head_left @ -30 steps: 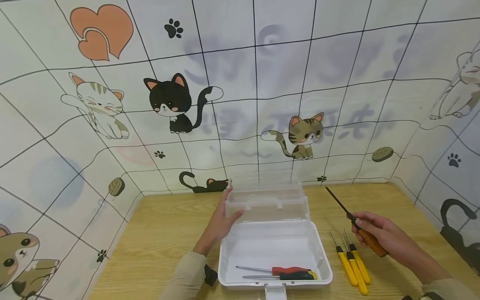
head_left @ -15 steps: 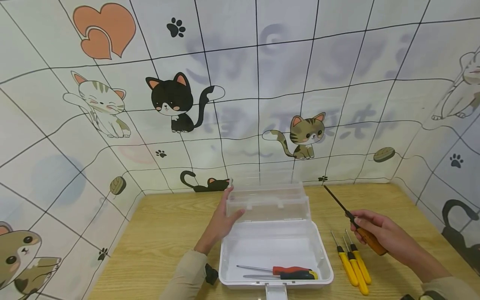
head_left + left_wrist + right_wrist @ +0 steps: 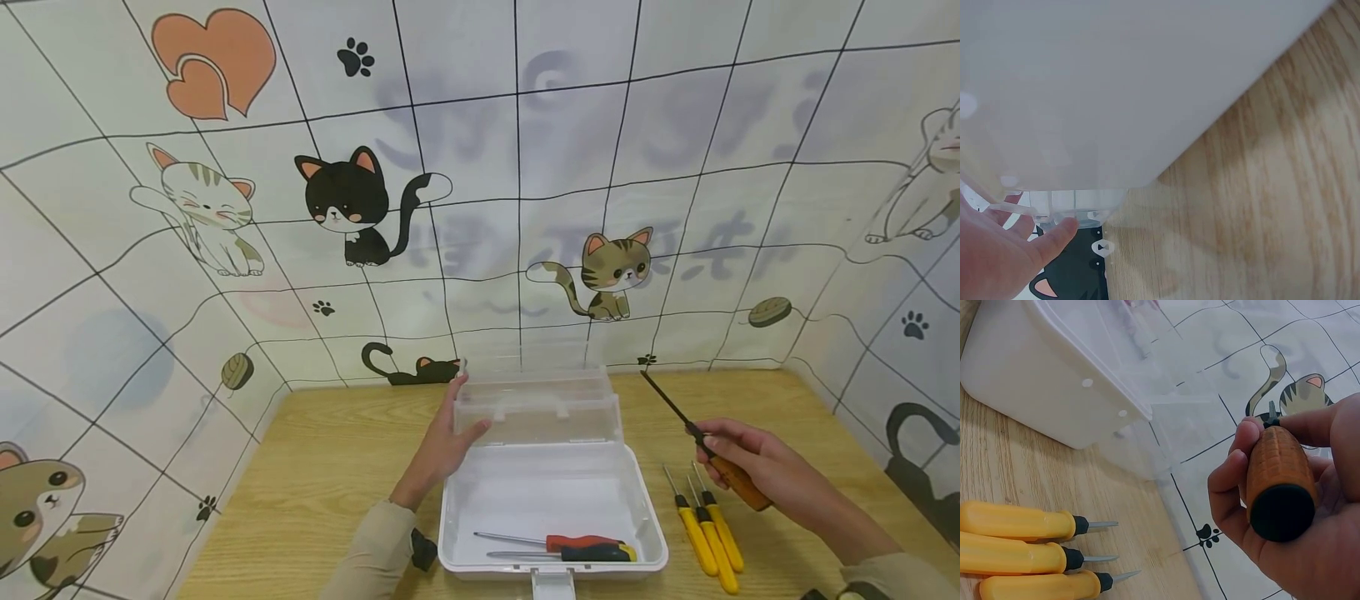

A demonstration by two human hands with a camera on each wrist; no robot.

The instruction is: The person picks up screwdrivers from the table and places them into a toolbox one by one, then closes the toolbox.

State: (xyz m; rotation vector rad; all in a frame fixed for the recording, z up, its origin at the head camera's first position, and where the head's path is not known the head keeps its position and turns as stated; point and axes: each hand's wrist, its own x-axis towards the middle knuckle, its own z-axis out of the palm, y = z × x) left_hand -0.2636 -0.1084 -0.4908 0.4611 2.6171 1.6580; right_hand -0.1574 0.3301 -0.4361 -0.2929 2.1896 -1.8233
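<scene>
1. Pinching the lid (image 3: 551, 425) of the box (image 3: 532, 483) at about ten o'clock with the left grip (image 3: 438, 446), thumb on the inner face, fingers behind the edge; probably to steady it folded back.
2. Grasping the orange driver (image 3: 738, 483) by its handle in the right grip (image 3: 768, 471), beside the box between two and three o'clock, apparently lifted above the table (image 3: 337, 467).
3. Aiming the bare shaft toward half past ten, butt toward the wrist, likely for control of the tip.
4. Showing a red driver (image 3: 581, 542) and a black driver (image 3: 592, 553) inside the box along its six-o'clock wall, tips toward nine, perhaps to save room.
5. Finding three yellow drivers (image 3: 717, 550) bunched at just past three o'clock, tips toward eleven, seemingly for easy reach.
6. Slanting in with the left sleeve (image 3: 371, 550) from seven o'clock, with the right sleeve (image 3: 896, 575) from four.
</scene>
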